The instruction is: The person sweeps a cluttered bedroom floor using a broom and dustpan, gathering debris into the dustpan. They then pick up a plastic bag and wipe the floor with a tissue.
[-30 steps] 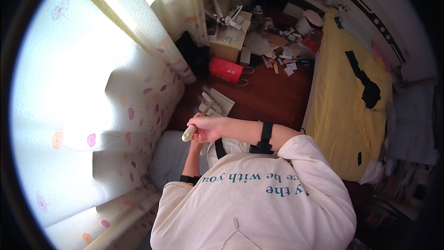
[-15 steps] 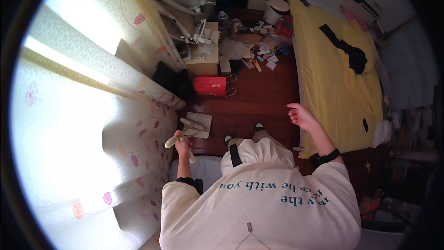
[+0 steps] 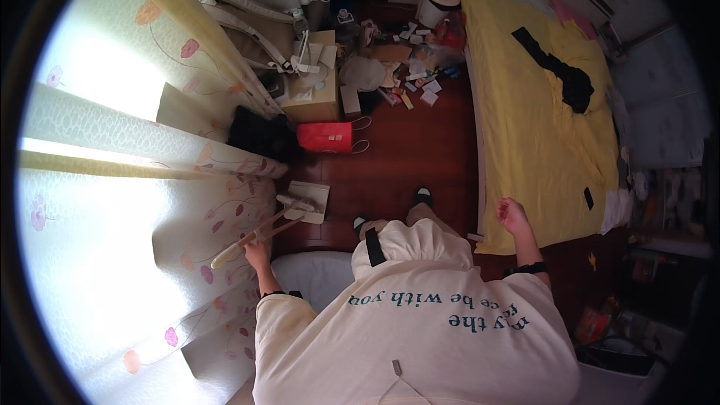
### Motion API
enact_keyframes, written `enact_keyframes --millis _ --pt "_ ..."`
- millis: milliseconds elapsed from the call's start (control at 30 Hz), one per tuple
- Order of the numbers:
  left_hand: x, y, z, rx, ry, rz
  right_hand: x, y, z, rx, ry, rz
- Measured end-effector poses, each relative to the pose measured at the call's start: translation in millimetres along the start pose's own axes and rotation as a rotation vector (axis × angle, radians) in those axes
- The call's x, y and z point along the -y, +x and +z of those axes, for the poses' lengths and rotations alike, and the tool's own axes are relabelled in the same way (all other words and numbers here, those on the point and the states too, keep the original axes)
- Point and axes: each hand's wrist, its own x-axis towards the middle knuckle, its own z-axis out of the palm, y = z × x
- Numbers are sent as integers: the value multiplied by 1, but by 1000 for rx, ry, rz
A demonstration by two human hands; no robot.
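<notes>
My left hand (image 3: 256, 253) is closed round pale, long handles beside the curtain. They slope down toward a white dustpan (image 3: 316, 196) on the floor, where a pale broom head (image 3: 296, 201) lies in the pan. Which handle my fingers grip is hard to make out, since two sticks run close together. My right hand (image 3: 512, 215) hangs near the bed's edge, its fingers curled in, with nothing seen in them.
A yellow-covered bed (image 3: 517, 150) stands on the right. Ahead lie a red paper bag (image 3: 325, 137), a black heap (image 3: 262, 133) and scattered litter (image 3: 420, 82), near a lidded bin (image 3: 436, 7). A floral curtain (image 3: 202, 217) hangs at left; a pale grey rounded thing (image 3: 311, 274) is beside me.
My left hand has moved left and nearer to me, and the handles now slant toward the curtain. My right hand has lowered and its outstretched finger has curled in. The view has shifted slightly.
</notes>
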Motion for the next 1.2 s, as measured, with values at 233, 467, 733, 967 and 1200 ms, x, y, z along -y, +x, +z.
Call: enact_keyframes --millis 233,467,733,967,1200 --pt "-92 -73 18 -540 377 -253 65 74 -28 23 -38 -34" --pt "-217 -160 130 -403 303 -417 174 134 -72 -67 -191 -123" --pt "-339 -210 206 9 162 -676 270 203 -78 -110 -352 -160" --pt "-392 -197 234 206 162 -930 319 276 -12 26 -442 -165" --pt "-482 -144 302 386 92 -877 404 332 54 48 -673 -74"
